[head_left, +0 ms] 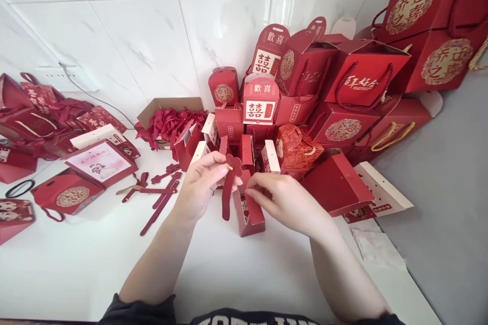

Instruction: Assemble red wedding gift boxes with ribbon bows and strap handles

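Note:
My left hand (202, 183) pinches a dark red strap (226, 200) with a flower-shaped end and a small gold stud, its tail hanging down. Close on its right, my right hand (285, 200) has its fingers curled together over a small open red gift box (253, 227). Whether those fingertips grip the box or anything else is hidden. More red straps (163, 198), some flower-ended, lie loose on the white table (213, 274) to the left.
Behind my hands, a carton (171, 104) holds dark red ribbons. Red gift boxes (362, 81) with rope handles are stacked at the right against the tiled wall (137, 35). More boxes (78, 195) and a black ring (20, 189) lie at the left. White tissue (377, 249) rests at the right.

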`<state>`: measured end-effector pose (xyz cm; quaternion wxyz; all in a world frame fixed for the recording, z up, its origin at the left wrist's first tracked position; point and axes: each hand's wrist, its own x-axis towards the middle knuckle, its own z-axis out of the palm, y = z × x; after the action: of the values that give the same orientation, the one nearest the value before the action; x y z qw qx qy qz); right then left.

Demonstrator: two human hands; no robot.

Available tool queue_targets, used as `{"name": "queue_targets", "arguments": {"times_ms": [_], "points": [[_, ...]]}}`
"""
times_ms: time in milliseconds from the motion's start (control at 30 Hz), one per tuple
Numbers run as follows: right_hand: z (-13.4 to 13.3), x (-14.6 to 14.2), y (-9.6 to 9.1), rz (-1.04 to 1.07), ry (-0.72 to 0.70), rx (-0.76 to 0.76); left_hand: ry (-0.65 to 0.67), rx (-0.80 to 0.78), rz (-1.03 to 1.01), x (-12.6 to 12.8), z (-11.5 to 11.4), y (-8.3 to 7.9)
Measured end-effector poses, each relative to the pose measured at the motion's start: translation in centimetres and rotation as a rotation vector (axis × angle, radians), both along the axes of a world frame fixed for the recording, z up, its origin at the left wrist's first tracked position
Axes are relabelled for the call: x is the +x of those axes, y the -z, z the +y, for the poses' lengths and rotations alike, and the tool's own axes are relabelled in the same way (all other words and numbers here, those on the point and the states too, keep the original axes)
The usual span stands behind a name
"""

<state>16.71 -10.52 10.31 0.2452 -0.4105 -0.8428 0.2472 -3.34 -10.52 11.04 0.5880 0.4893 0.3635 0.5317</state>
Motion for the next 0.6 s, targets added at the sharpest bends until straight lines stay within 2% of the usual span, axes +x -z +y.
{"name": "queue_targets", "arguments": {"times_ms": [133,200,267,433,600], "points": [[-0.2,0.3,-0.3,0.415,0.021,-0.033,-0.029,0.111,0.168,0.4,-0.6,0.4],[-0.4,0.2,-0.3,0.517,0.025,0.011,-0.039,0.197,0.249,0.6,-0.9,0.5],[-0.6,0.0,-0.3,0.551,0.018,0.090,-0.070,0.310,0.324,0.7,-1.2,0.6],[-0.7,-0.2,-0.1,0.583,-0.012,0.312,-0.253,0.654,0.581,0.5,-1.4,0.6],[-0.4,-0.1,0.3,0.600,-0.092,0.537,-0.197,1.010,0.639,0.6,-1.3,0.0]]}}
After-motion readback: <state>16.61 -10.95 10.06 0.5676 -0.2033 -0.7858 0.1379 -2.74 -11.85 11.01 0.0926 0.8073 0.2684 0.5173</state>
